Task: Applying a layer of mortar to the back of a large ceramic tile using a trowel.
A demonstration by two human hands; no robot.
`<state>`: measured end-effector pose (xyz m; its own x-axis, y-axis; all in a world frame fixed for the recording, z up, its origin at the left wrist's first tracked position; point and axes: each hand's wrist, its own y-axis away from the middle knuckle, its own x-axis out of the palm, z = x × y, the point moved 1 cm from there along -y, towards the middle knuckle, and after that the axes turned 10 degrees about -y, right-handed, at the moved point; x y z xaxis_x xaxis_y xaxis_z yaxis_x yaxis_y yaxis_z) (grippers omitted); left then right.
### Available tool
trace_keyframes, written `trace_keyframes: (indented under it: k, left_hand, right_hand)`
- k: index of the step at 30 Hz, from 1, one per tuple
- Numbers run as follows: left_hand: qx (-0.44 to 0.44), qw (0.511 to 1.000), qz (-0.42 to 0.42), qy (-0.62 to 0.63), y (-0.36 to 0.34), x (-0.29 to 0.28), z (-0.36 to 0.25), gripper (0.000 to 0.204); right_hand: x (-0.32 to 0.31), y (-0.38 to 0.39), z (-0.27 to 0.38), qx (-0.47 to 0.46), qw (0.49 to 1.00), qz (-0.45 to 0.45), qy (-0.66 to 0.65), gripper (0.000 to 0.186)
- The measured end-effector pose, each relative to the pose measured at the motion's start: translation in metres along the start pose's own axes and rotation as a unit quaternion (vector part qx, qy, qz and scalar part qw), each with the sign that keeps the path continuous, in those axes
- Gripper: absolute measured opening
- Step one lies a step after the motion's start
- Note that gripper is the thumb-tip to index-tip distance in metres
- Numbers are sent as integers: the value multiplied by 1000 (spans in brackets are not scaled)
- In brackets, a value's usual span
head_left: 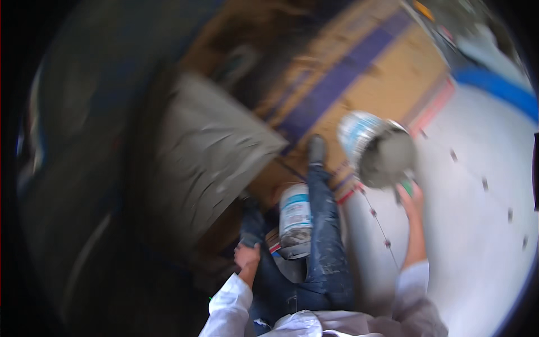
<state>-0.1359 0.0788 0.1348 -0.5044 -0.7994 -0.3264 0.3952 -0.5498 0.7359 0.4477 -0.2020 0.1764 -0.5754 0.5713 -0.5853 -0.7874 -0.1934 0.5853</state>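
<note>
My right hand (414, 203) is closed round a green-handled tool (407, 188), blurred, probably a trowel. It is at the near rim of a white bucket (355, 135), which is tilted toward me. Thick grey mortar (393, 154) fills the bucket's mouth, and the tool's working end cannot be made out there. My left hand (247, 255) rests against my left leg near the knee, holding nothing that I can see, its fingers loosely apart. Between my legs stands a second white bucket (295, 210) with a blue band and grey smears on its lower part.
Brown floor covering (387, 73) with purple stripes lies ahead. A large grey, wavy-surfaced slab or sheet (208, 151) is on the left. Pale flooring or wall surface (466, 236) with small dark spacers along its lines spreads on the right, beyond a red edge. A blue strip (497, 92) is at far right.
</note>
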Motion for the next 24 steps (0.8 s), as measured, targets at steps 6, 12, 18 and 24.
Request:
trace_keyframes:
  k: [6,12,18,24]
  left_hand:
    - [-3,996,31,84,5,-3,36,88]
    - [-2,988,24,153,15,-10,49,85]
    - [26,989,-3,144,12,-1,68,84]
    - [31,993,9,113,-1,-13,94,84]
  right_hand:
    - [86,80,174,-171,977,105,66,28]
    - [389,92,336,-355,896,159,213,34]
    - [321,117,322,-345,926,40,151,35]
    - [134,93,142,-193,970,-27,144,35]
